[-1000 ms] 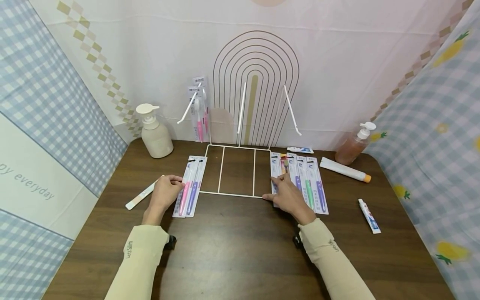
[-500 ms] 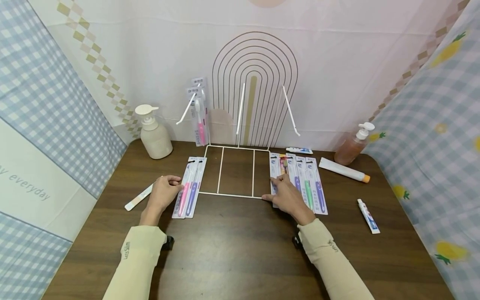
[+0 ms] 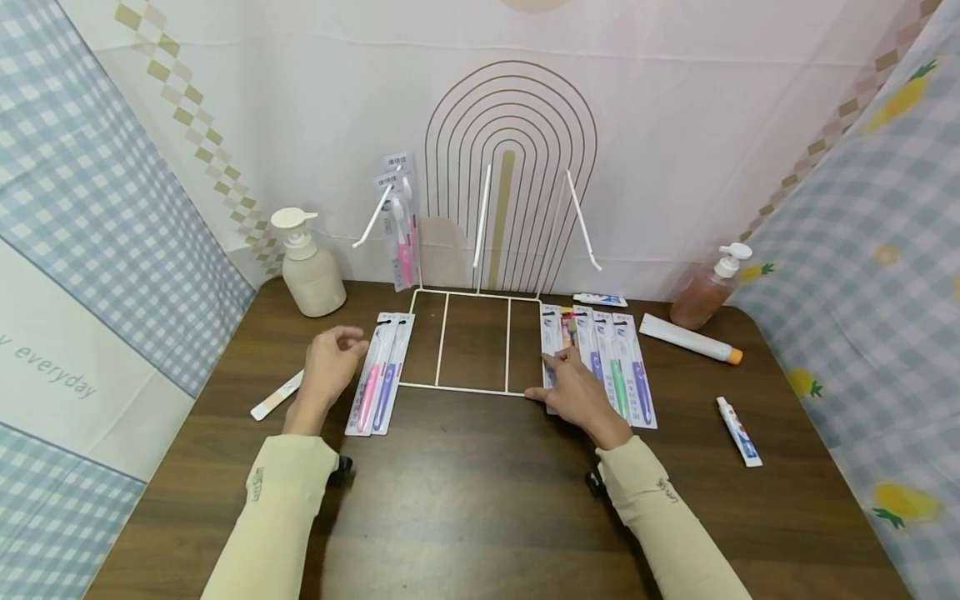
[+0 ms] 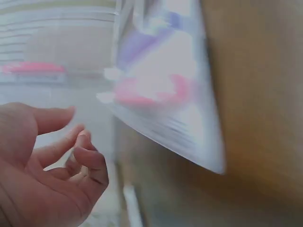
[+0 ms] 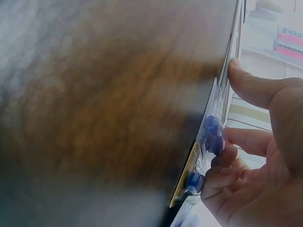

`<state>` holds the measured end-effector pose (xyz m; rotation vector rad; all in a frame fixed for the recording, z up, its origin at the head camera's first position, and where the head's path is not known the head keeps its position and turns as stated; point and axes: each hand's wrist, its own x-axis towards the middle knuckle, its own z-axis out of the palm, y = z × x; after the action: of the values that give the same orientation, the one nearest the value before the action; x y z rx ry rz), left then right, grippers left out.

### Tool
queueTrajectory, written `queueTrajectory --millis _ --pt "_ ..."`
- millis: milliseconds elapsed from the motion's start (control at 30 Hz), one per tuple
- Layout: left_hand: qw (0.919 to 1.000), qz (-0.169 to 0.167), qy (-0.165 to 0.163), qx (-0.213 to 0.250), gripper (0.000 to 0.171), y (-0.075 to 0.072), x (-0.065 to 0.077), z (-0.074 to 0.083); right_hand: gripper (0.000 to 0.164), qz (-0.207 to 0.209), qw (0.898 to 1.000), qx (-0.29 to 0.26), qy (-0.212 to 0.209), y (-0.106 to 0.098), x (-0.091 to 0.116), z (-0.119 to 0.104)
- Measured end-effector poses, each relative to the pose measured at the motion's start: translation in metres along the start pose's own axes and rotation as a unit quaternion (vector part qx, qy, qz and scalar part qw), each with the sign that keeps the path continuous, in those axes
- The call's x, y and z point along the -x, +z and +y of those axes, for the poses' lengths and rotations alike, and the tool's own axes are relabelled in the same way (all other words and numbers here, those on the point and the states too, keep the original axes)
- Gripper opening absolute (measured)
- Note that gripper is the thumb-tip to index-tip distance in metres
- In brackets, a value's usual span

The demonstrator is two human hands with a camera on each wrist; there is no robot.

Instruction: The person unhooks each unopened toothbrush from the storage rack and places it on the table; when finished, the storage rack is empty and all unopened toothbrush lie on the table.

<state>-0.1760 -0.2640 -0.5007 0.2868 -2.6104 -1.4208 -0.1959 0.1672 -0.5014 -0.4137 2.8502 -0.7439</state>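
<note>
My left hand (image 3: 330,367) hovers at the left edge of two packaged toothbrushes, one pink (image 3: 369,396) and one purple (image 3: 386,393), lying on the table. Its fingers are loosely bent, with a gap between thumb and forefinger and nothing held in the left wrist view. On the other side, my right hand (image 3: 579,392) rests on a row of packaged toothbrushes, its fingertips touching the leftmost pack (image 3: 551,327) and its thumb by the rack's front corner. A green toothbrush (image 3: 617,377) and a purple one (image 3: 641,387) show beyond that hand; others are partly covered.
A white wire rack (image 3: 468,388) stands between the hands, its hooks sticking forward; pink toothbrush packs (image 3: 402,242) hang on the left hook. Around lie a white pump bottle (image 3: 313,279), pink pump bottle (image 3: 701,296), white-orange tube (image 3: 686,337), small toothpaste tube (image 3: 738,432) and slim packet (image 3: 277,396).
My left hand has lifted slightly off the pink toothbrush pack and moved up and away from it. The right hand stays put; the hanging packs have swung a little.
</note>
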Motion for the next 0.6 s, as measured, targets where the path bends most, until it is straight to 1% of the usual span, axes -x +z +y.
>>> queueTrajectory --millis 67,133,167,267,300,433,500,600 --pt "0.9994 0.023 0.020 0.017 0.040 -0.003 0.001 0.035 0.086 -0.001 1.000 0.000 0.000 -0.001 0.001 -0.002" --pt "0.9974 0.048 0.042 0.032 0.043 -0.003 -0.003 0.061 0.086 -0.005 1.000 0.000 0.003 -0.004 0.005 -0.008" --pt "0.9974 0.051 0.040 0.032 0.045 -0.005 -0.003 0.081 0.085 -0.004 1.000 0.001 0.004 -0.004 0.005 -0.008" --pt "0.9951 0.066 0.056 0.047 0.047 -0.008 -0.016 0.110 0.085 -0.005 1.000 -0.001 0.008 -0.005 0.005 -0.008" --pt "0.9945 0.070 0.061 0.049 0.047 -0.009 -0.021 0.119 0.085 -0.012 1.000 -0.003 0.016 -0.009 0.007 -0.012" --pt "0.9915 0.080 0.084 0.058 0.042 -0.015 -0.036 0.144 0.087 -0.008 1.000 -0.006 0.012 -0.008 0.004 -0.006" --pt "0.9902 0.080 0.092 0.068 0.041 -0.018 -0.042 0.152 0.088 -0.002 1.000 -0.004 0.004 0.000 -0.001 0.004" --pt "0.9894 0.072 0.097 0.080 0.039 -0.020 -0.046 0.159 0.088 -0.002 1.000 -0.007 0.002 0.001 -0.001 0.003"
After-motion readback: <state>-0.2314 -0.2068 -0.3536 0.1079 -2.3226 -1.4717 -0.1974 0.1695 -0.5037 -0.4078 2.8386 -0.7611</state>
